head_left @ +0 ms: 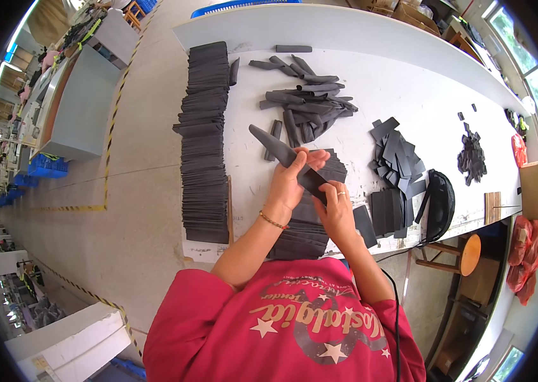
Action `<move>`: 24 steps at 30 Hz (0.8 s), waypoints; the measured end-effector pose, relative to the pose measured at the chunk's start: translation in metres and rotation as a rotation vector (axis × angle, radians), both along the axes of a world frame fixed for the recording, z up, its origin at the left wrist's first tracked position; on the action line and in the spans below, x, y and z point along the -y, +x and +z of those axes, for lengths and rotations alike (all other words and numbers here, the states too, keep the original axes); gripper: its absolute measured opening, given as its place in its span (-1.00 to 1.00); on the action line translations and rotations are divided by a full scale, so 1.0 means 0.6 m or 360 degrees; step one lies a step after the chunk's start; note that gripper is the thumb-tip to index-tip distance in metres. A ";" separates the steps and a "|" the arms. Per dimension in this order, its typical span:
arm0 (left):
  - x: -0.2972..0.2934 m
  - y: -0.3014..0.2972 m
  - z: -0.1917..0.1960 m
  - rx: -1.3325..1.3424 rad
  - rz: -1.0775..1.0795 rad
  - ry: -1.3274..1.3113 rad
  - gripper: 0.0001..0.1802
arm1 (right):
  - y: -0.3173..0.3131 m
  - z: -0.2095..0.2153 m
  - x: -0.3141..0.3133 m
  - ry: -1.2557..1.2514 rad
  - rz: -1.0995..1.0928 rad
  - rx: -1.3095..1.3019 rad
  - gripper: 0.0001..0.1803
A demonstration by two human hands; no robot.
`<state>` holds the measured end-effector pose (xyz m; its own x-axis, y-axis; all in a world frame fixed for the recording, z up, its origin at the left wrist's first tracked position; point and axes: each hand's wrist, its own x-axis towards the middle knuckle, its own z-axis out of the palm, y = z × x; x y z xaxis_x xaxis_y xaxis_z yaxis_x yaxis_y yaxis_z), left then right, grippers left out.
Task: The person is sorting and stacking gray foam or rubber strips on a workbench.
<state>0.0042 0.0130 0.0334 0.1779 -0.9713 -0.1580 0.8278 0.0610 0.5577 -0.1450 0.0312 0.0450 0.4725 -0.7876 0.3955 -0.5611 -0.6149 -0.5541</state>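
Between my two hands is a long dark grey fabric piece [273, 144], folded lengthwise like a sleeve and slanting up to the left. My left hand [289, 178] grips its middle between thumb and fingers, with some fingers stretched out. Lower down, my right hand [336, 207] pinches the near end; a ring shows on one finger. Under my hands lies a fanned stack of flat dark pieces [299, 239], partly hidden by my arms. Just beyond is a loose heap of rolled dark tubes [310, 102].
A long, tightly packed row of folded dark pieces [204, 146] lines the table's left edge. To the right are a pile of dark rectangles [399, 156], a black mesh-like bag [440, 200] and small dark strips [471, 156]. A wooden stool [469, 254] stands beside the table.
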 end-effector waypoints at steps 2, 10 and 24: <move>-0.006 -0.011 0.005 -0.0110 -0.0017 -0.0030 -0.77 | -0.004 0.000 0.000 0.0018 0.0049 0.0028 -0.61; -0.014 0.000 0.004 -0.0067 0.0104 0.0120 -0.76 | 0.022 0.013 -0.003 0.0008 0.0116 0.0056 -0.66; -0.026 -0.043 -0.014 -0.0398 -0.0077 -0.0048 -0.69 | 0.011 0.016 0.020 0.0120 0.0235 0.0051 -0.58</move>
